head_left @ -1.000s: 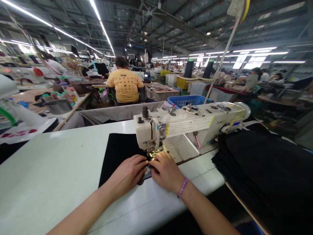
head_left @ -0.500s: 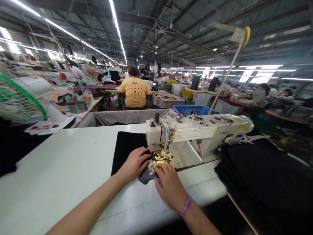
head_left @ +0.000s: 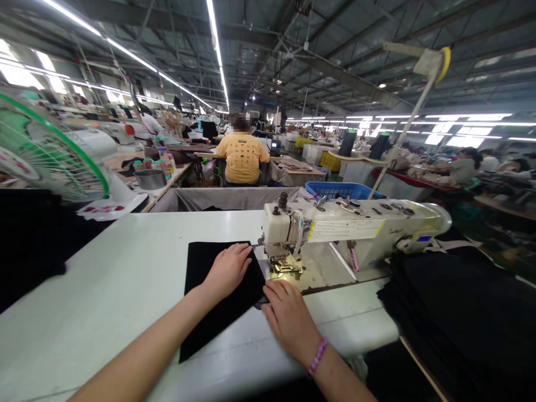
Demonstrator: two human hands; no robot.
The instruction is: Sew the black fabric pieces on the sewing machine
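A black fabric piece [head_left: 205,312] lies flat on the pale table, to the left of the sewing machine's [head_left: 335,223] needle area. My left hand [head_left: 228,271] rests palm down on its upper right part, fingers stretched toward the machine. At the fabric's right corner is my right hand [head_left: 288,315], just in front of the brass-coloured presser foot [head_left: 287,268]. Its fingers are bent and its thumb sits apart from them, with the fingertips at the fabric edge. A dark plate under that corner is mostly covered by the fabric and my right hand.
Black fabric pieces [head_left: 464,312] are stacked at the right. A white pen-like stick [head_left: 343,261] and a pink-handled tool [head_left: 354,258] lie under the machine arm. Behind stands a blue basket [head_left: 343,190]; a green-rimmed fan [head_left: 54,151] is at left. A person in yellow [head_left: 242,156] sits ahead.
The black fabric has come out from beside the machine head toward me and to the left, under my left hand. It now covers much of the dark plate. The view has shifted slightly left.
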